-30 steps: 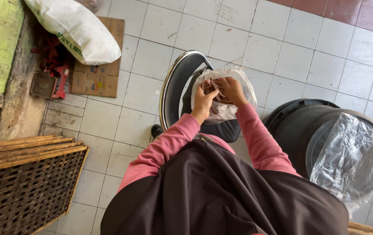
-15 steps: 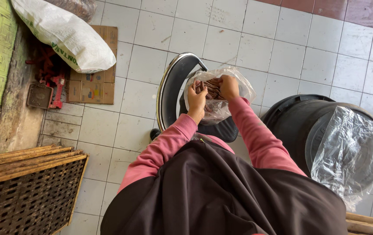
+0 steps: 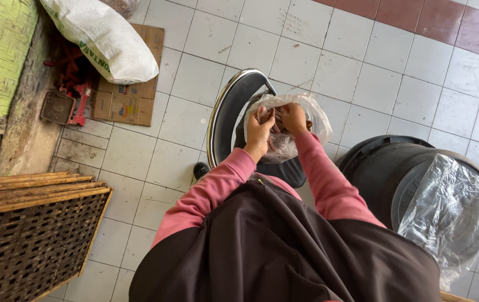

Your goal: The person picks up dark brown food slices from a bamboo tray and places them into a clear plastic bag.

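Centre frame, our left hand (image 3: 259, 133) and right hand (image 3: 294, 117) each clench the clear plastic bag (image 3: 284, 146) of brown sticks (image 3: 273, 118); thin film, tear risk.

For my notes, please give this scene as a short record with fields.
left hand: grips the rim of the clear plastic bag
right hand: at the bag's mouth, fingers inside
bag contents: brown pieces, kind unclear
under the bag: dark stool
right side: black bin with plastic sheet
left side: woven tray, white sack
floor: white tiles
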